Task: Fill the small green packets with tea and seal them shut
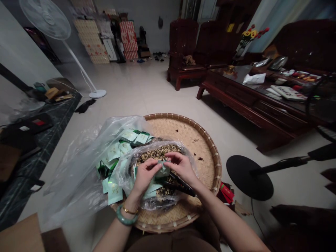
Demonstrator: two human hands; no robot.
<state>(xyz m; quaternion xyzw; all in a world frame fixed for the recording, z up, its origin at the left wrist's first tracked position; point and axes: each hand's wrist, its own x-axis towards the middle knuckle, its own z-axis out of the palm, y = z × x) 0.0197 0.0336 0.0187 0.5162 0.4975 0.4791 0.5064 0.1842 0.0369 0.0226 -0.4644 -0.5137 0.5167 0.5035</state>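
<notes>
The small green packet (164, 171) sits directly between the two grips, neither clearly nearer; its long axis is hard to tell. The left hand (145, 175) pinches its left upper edge, thumb against fingers; the right hand (183, 168) pinches the right. Beneath both grips lies dried mix (151, 154) in a clear bag (123, 167).
</notes>
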